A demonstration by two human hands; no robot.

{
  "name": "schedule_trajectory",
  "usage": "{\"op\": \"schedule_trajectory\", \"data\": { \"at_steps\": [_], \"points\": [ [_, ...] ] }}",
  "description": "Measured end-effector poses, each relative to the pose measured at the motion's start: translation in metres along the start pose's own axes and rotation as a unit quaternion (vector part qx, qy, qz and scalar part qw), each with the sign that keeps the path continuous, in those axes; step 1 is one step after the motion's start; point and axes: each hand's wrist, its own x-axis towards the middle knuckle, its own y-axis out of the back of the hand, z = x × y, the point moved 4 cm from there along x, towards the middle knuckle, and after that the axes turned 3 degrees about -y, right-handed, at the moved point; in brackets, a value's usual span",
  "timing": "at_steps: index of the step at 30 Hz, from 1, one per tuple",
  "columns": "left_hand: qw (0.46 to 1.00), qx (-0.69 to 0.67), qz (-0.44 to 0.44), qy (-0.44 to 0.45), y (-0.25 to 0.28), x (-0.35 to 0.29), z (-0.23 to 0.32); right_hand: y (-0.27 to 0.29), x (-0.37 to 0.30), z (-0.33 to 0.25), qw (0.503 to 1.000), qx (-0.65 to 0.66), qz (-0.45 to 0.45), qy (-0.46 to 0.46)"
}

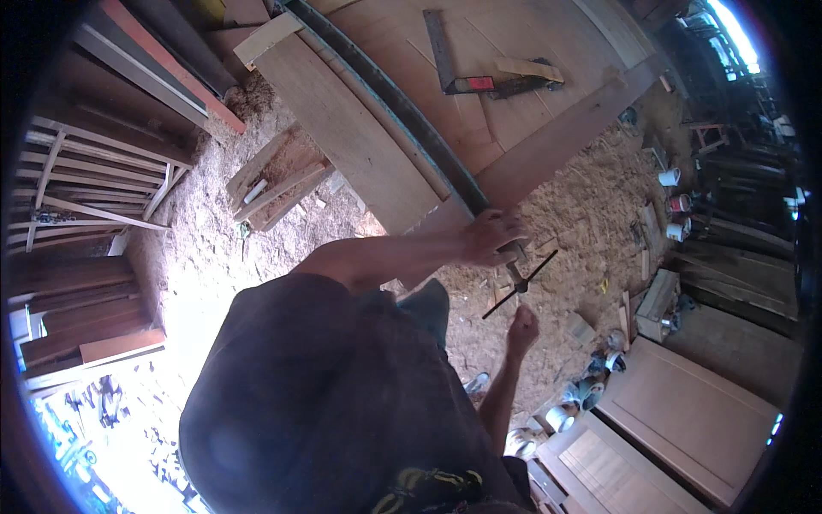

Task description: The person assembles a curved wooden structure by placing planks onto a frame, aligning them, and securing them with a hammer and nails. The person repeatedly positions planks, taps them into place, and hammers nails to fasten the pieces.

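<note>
Near the middle of the view, grasping the near end of a long metal clamp (401, 101) with the left hand (493, 238), fingers clamped around it close to the screw. Holding the right hand (523, 325) just beside the crossbar handle (521, 286) on that same end, with fingers curled together in a loose fist; cannot tell about any contact with the handle or about anything inside the fist. Of the clamp, to be seen running from the left hand toward the top edge of the view, with a wide plank (342, 120) to its left and a broad wooden panel (505, 34) to its right. On the panel, to be found lying flat, a dark carpenter's square (439, 51) with a red patch near its corner. Underfoot, a floor (565, 214) thickly strewn with pale shavings. Left of the plank, on the shavings, a few loose offcuts (278, 184). Farther left, a slatted wooden frame (94, 188). Toward the right rim, a white bucket (670, 176) near other containers; at lower right, a panelled wooden door (685, 411), lying near more woodwork.
</note>
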Motion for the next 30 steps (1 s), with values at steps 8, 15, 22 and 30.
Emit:
{"op": "schedule_trajectory", "data": {
  "at_steps": [8,15,22,30],
  "points": [
    [0.846,-0.224,-0.076,0.478,0.012,-0.111,0.069,-0.005,0.195,-0.054,0.947,-0.152,0.021,0.281],
    [0.783,-0.258,-0.043,0.564,-0.065,-0.127,0.102,-0.079,0.202,-0.060,0.942,-0.141,-0.217,0.214],
    [0.613,-0.442,0.237,0.611,-0.125,-0.128,0.123,-0.088,0.234,-0.038,0.862,-0.193,-0.439,0.164],
    [0.645,-0.453,0.236,0.569,-0.106,-0.053,0.163,-0.168,0.220,0.076,0.776,0.205,-0.596,0.021]
  ]
}}
